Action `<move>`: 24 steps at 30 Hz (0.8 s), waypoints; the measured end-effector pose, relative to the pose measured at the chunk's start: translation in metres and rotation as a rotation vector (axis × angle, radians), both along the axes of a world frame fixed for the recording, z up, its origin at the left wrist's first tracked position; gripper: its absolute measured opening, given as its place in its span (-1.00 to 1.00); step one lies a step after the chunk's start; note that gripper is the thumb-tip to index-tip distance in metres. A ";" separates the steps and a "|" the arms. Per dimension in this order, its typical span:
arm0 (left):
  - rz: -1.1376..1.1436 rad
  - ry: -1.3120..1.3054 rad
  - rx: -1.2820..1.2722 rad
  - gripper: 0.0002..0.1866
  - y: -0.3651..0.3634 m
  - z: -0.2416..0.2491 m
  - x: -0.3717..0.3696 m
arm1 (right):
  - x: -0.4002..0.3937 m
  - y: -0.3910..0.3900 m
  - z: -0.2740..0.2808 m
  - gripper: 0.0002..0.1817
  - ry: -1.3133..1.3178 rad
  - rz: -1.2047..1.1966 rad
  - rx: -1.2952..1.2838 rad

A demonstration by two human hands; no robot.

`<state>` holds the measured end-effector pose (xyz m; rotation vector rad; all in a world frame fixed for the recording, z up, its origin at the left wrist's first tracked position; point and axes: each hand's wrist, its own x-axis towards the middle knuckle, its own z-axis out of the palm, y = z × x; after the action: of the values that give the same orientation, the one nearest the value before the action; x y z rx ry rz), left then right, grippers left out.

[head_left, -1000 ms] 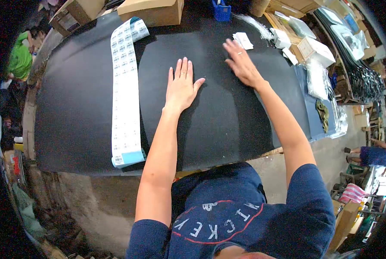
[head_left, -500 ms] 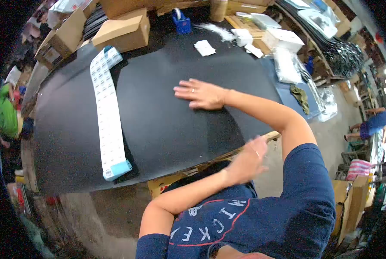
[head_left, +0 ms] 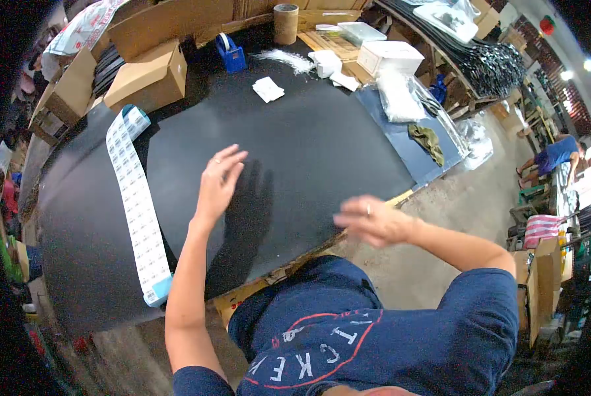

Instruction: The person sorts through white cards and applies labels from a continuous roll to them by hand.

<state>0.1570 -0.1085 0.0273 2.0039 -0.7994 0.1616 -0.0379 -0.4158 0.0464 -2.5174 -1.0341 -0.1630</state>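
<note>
My left hand (head_left: 220,181) is raised over the black tabletop (head_left: 295,152), fingers apart and nothing in it, its shadow falling to the right. Over the table's front edge, my right hand (head_left: 375,221) hangs slightly blurred, with its fingers spread and empty. A long strip of printed white labels (head_left: 134,198) with light blue ends lies to the left of my left hand, not touched by it. Beyond the hands, a small stack of white papers (head_left: 268,90) rests on the table.
Open cardboard box (head_left: 151,79) at the back left; blue tape dispenser (head_left: 231,54), brown cardboard tube (head_left: 285,25) and white box (head_left: 391,58) along the back. A dark green cloth (head_left: 427,143) lies at the right. A person (head_left: 556,155) is at the far right.
My left hand has moved up from the front edge to over the table's left part. My right hand has lifted off the tabletop and come back toward the front edge. The view has shifted.
</note>
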 end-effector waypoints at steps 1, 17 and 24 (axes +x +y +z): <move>0.086 0.026 -0.028 -0.75 0.001 -0.009 0.007 | 0.024 0.000 0.009 -0.51 -0.118 -0.127 -0.022; 0.128 0.059 -0.059 -0.69 0.008 -0.031 0.001 | 0.311 -0.147 -0.023 -0.19 0.014 -0.995 -0.015; 0.124 0.091 -0.056 -0.69 0.010 -0.028 0.003 | 0.317 -0.156 -0.031 -0.27 0.056 -0.903 -0.080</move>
<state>0.1604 -0.0983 -0.0009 1.9940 -0.6070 0.1614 0.2787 -0.5715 0.0157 -2.8496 0.1846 -0.2996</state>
